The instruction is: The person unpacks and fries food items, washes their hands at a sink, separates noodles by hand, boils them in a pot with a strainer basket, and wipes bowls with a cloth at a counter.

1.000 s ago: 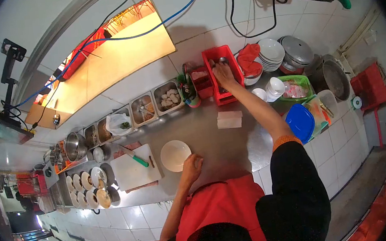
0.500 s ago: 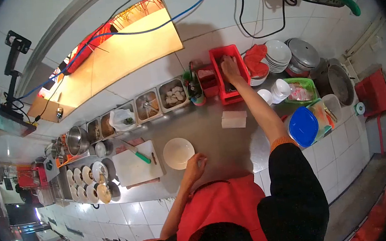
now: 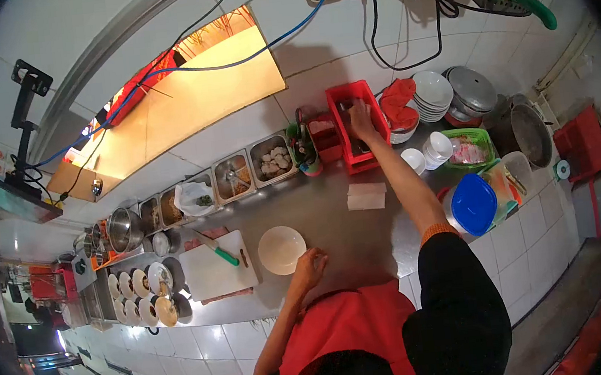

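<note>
My right hand [image 3: 361, 120] reaches into a red bin [image 3: 362, 163] by the wall; its fingertips are hidden among dark contents, so I cannot make out a hold. My left hand [image 3: 310, 268] is beside the lower right rim of a pale, empty-looking bowl [image 3: 282, 250], fingers curled and thumb near the fingertips. Between the bowl and the bin lies a folded pale paper [image 3: 367, 196]. Left of the bowl, a green-handled knife [image 3: 226, 255] rests on a white cutting board [image 3: 211, 276].
Metal food trays [image 3: 272, 158] line the wall. Several small bowls [image 3: 140, 283] stand at the left. To the right are stacked white plates [image 3: 433, 91], a green basket [image 3: 469, 148], a blue lid [image 3: 474, 204] and a large pot [image 3: 532, 137].
The view has shifted slightly. My right hand has moved about inside the red bin and remains there. My left hand stays near the bowl, its fingers a little more curled.
</note>
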Demonstrator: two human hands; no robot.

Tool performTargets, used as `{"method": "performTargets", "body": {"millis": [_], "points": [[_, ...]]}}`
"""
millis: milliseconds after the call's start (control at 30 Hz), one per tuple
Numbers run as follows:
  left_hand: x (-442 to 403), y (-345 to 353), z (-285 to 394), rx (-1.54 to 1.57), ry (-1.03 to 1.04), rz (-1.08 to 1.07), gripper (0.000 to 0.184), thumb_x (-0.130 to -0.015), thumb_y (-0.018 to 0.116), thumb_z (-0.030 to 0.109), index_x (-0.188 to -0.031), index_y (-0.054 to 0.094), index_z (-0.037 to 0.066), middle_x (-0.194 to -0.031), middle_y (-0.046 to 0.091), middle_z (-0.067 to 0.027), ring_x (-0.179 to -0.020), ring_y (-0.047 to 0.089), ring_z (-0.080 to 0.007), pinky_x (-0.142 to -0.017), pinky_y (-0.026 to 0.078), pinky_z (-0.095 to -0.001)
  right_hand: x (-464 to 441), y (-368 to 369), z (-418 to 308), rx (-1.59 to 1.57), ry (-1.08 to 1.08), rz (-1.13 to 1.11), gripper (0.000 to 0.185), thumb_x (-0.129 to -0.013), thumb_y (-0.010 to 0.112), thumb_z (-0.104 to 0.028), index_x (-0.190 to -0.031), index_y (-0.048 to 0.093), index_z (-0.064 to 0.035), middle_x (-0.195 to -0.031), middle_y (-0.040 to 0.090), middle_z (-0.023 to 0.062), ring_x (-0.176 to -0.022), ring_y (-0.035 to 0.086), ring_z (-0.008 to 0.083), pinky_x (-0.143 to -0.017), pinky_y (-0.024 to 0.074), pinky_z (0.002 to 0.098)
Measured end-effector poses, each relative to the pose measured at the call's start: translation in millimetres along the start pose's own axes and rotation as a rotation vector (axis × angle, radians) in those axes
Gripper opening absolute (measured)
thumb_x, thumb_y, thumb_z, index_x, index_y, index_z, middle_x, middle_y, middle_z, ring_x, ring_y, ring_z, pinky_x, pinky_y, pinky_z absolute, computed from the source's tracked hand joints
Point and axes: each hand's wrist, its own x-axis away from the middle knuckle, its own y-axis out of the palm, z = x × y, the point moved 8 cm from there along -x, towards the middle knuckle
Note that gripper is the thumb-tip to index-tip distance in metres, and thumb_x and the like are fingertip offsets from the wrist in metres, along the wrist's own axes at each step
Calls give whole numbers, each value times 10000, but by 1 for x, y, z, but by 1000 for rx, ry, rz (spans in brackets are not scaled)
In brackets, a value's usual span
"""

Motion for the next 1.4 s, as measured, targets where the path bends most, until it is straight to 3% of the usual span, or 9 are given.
{"method": "performTargets", "body": {"millis": [200, 300, 400, 600, 700, 800, 1067, 1167, 1400], "points": [[-10, -3, 0, 172, -74, -11, 224, -910, 644, 186, -1046, 639, 9, -997, 686, -183, -947, 671, -305, -827, 519, -399, -23, -55, 26, -922, 296, -29, 263, -711, 717, -118, -942, 619, -42, -864, 678, 133, -855, 648, 357, -794, 492, 468], [-20, -17, 15, 265, -127, -3, 201, -935, 616, 167, -1061, 648, 14, -995, 699, -139, -940, 679, -242, -815, 523, -369, -27, -152, 17, -785, 373, 219, 137, -872, 639, -128, -810, 628, -7, -822, 690, 123, -693, 660, 311, -690, 523, 402], [-35, -27, 16, 462, -119, 72, 208, -967, 589, 166, -1098, 638, 13, -1001, 697, -105, -942, 674, -199, -833, 522, -336, 1, -189, 2, -1321, 789, 125, 177, -1015, 479, -127, -990, 616, -17, -766, 669, 43, -686, 617, 99, -646, 496, 260], [-43, -27, 45, 1271, -208, 33, 462, -1041, 418, 373, -1306, 504, 4, -1224, 604, -150, -1085, 623, -222, -902, 519, -325, 103, -249, -124, -1245, 403, -199, 87, -866, 590, -34, -882, 670, -5, -810, 668, 100, -733, 631, 186, -670, 504, 334], [-34, -8, 9, 1111, -359, 24, 520, -1057, 328, 392, -1352, 448, -19, -1285, 562, -166, -1134, 599, -237, -926, 525, -352, 164, -272, -197, -1237, 96, -247, 139, -837, 638, -83, -925, 680, 15, -891, 665, 160, -816, 649, 253, -707, 512, 371], [-9, 37, -78, 1633, -647, 186, 452, -1058, 362, 311, -1308, 463, -52, -1240, 586, -164, -1056, 633, -231, -905, 549, -341, 188, -250, -198, -1497, 295, -659, 149, -835, 675, -125, -918, 709, -7, -896, 710, 106, -791, 669, 244, -749, 532, 343], [41, 44, -156, 1749, -754, 198, 299, -1025, 450, 148, -1215, 498, -79, -1092, 630, -151, -916, 661, -195, -812, 590, -285, 170, -69, -1, -493, 680, -8, 239, -867, 667, -256, -902, 655, -20, -787, 664, 138, -738, 653, 300, -650, 501, 409], [47, 30, -133, 1605, -764, 214, 293, -1011, 443, 98, -1220, 480, -105, -1122, 618, -182, -955, 660, -231, -842, 587, -313, 153, -59, -3, -174, 323, 327, 413, -833, 683, -407, -832, 605, -1, -738, 604, 197, -705, 605, 407, -630, 481, 485], [69, 21, -133, 1523, -785, 193, 381, -994, 498, 171, -1245, 441, -110, -1173, 597, -237, -1007, 649, -302, -908, 568, -384, 127, -48, -11, -257, 431, 3, 478, -806, 667, -467, -895, 637, 2, -820, 640, 220, -778, 629, 426, -666, 490, 523]]}}
